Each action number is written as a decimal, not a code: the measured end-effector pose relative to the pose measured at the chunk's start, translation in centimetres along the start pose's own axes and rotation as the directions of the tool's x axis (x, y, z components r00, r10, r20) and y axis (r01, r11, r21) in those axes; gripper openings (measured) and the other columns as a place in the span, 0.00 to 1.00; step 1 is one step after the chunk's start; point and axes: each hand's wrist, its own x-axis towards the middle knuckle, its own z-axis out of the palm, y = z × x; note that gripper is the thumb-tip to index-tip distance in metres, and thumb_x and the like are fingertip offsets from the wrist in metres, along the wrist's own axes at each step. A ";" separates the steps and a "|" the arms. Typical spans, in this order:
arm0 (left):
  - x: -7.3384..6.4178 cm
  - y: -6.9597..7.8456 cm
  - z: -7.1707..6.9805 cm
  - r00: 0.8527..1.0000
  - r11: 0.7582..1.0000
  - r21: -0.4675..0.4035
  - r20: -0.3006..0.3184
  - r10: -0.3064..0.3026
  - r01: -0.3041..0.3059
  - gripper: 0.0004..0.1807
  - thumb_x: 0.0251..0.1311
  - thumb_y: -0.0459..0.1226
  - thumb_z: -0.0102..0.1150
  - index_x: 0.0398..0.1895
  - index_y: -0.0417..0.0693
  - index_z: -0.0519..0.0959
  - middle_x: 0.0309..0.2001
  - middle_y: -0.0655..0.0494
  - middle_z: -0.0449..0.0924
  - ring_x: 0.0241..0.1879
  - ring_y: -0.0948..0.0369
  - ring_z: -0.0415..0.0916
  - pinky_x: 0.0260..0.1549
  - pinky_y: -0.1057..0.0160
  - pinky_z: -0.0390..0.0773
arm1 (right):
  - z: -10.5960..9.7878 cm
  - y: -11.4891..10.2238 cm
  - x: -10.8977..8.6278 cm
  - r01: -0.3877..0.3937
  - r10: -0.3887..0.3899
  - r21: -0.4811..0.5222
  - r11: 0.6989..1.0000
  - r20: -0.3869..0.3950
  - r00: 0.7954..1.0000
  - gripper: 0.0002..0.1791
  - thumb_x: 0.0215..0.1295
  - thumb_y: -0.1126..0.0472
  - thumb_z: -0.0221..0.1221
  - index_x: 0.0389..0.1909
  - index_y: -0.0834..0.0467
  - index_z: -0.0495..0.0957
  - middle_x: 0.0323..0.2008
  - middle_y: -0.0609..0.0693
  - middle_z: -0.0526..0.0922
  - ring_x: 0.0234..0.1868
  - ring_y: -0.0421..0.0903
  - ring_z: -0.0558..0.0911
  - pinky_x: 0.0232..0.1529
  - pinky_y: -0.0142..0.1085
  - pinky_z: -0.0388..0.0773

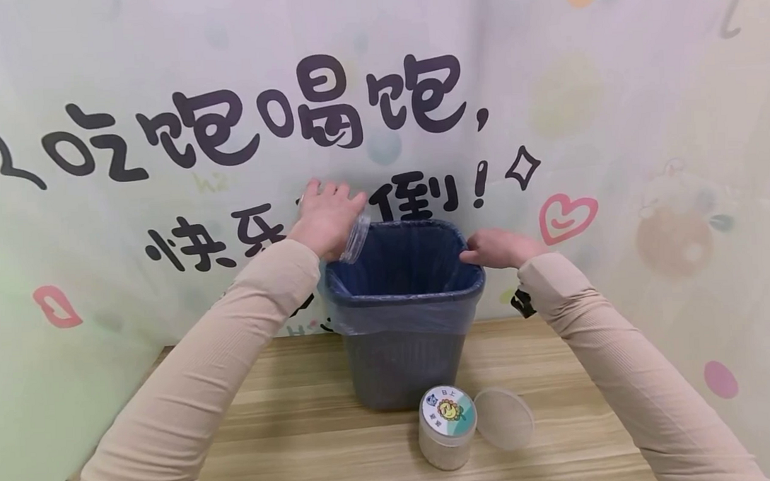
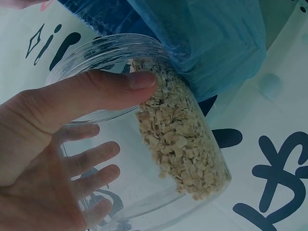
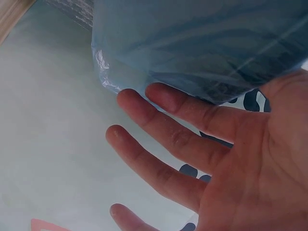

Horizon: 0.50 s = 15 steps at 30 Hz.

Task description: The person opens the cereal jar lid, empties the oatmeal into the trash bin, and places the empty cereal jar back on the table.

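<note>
My left hand [image 1: 330, 217] grips a clear plastic jar [image 1: 358, 238], thumb on one side and fingers round the other. The jar lies tilted, its mouth right at the left rim of a dark trash bin [image 1: 402, 371]. Pale oat flakes [image 2: 180, 139] lie banked along the jar's lower wall in the left wrist view. A blue plastic liner [image 1: 405, 317] is folded over the bin's rim. At the right rim, my right hand [image 1: 500, 248] holds on with the thumb over the edge; its fingers [image 3: 163, 175] spread outside the liner. The thumb's tip is hidden in the right wrist view.
In front of the bin, a small tub [image 1: 446, 447] with a flower sticker on top stands on the wooden table [image 1: 270, 428]. A translucent round lid [image 1: 504, 418] lies beside it. Close behind the bin rises a printed wall covering [image 1: 377, 28].
</note>
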 end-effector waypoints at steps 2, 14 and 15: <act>0.0 0.0 0.1 1.000 1.000 -0.002 -0.008 0.002 -0.002 0.45 0.38 0.29 0.70 0.66 0.48 0.63 0.62 0.41 0.64 0.62 0.44 0.60 0.62 0.43 0.51 | 0.0 0.0 0.0 -0.001 0.001 0.005 1.000 0.004 1.000 0.16 0.68 0.58 0.49 0.32 0.68 0.78 0.27 0.52 0.77 0.30 0.49 0.75 0.38 0.43 0.73; 0.3 0.1 0.1 1.000 1.000 -0.001 -0.009 0.007 -0.007 0.43 0.42 0.29 0.68 0.66 0.48 0.63 0.63 0.41 0.64 0.62 0.43 0.59 0.62 0.43 0.51 | 0.1 0.1 0.1 0.003 -0.003 -0.011 1.000 -0.001 1.000 0.17 0.68 0.58 0.49 0.35 0.69 0.79 0.30 0.55 0.80 0.32 0.51 0.77 0.41 0.45 0.75; 0.3 0.1 0.1 1.000 1.000 -0.003 -0.007 0.006 -0.006 0.42 0.43 0.28 0.67 0.66 0.48 0.62 0.63 0.41 0.63 0.62 0.43 0.59 0.62 0.43 0.51 | 0.1 0.1 0.1 0.006 -0.006 -0.012 1.000 -0.004 1.000 0.17 0.68 0.58 0.49 0.35 0.69 0.79 0.29 0.55 0.80 0.31 0.51 0.77 0.41 0.45 0.75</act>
